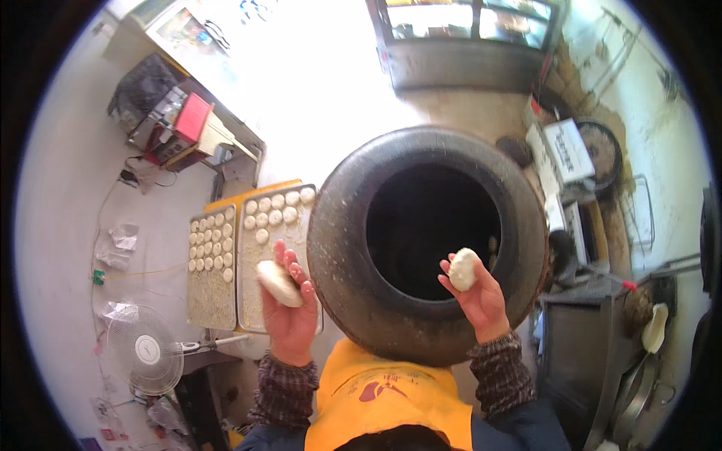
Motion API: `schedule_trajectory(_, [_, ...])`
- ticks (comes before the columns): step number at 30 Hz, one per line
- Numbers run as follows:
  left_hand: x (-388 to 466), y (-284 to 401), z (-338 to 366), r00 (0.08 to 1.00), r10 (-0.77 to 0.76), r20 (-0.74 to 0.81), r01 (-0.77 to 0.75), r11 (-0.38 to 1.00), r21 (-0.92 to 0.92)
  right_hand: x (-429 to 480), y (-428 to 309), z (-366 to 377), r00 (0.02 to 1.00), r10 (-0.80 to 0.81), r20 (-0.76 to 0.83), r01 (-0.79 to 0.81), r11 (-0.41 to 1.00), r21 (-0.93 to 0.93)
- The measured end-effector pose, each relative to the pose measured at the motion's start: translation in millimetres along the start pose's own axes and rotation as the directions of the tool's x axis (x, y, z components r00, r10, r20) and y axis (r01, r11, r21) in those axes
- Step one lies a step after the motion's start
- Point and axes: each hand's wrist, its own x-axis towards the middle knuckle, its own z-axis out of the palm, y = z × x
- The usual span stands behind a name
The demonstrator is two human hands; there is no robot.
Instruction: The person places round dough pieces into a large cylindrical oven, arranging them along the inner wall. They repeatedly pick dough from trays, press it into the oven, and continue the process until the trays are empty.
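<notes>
My left hand point(290, 324) is raised palm up over the near end of a baking tray point(251, 304), with a flattened piece of dough point(279, 283) in it. Several round dough pieces point(275, 217) lie at that tray's far end. In my right hand point(484, 307) is another pale dough piece point(463, 270), held over the near right part of a large round oven's mouth. The oven point(344, 242) has a broad dark rim, and its inside is mostly black. A few pale shapes show faintly on the inner wall at the right.
A second tray point(208, 299) of dough rounds lies farther left. Near it stands a white electric fan point(148, 349). At right are a dark metal cabinet point(584, 332) and a white box point(567, 151) with writing. A glass-fronted case point(468, 62) stands beyond the oven.
</notes>
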Motion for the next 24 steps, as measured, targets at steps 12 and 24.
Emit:
schedule_trajectory(12, [43.2, 74.1, -87.7, 0.824, 0.170, -0.541, 0.300, 0.678, 0.671, 104.4, -7.4, -37.8, 0.988, 0.090, -0.125, -0.145, 0.818, -0.557])
schedule_trajectory(24, [39.9, 149.6, -164.2, 0.818, 0.299, -0.491, -0.107, 0.919, 0.380, 287.9, 137.1, -162.3, 0.387, 0.788, -0.479, -0.334, -0.364, -0.869])
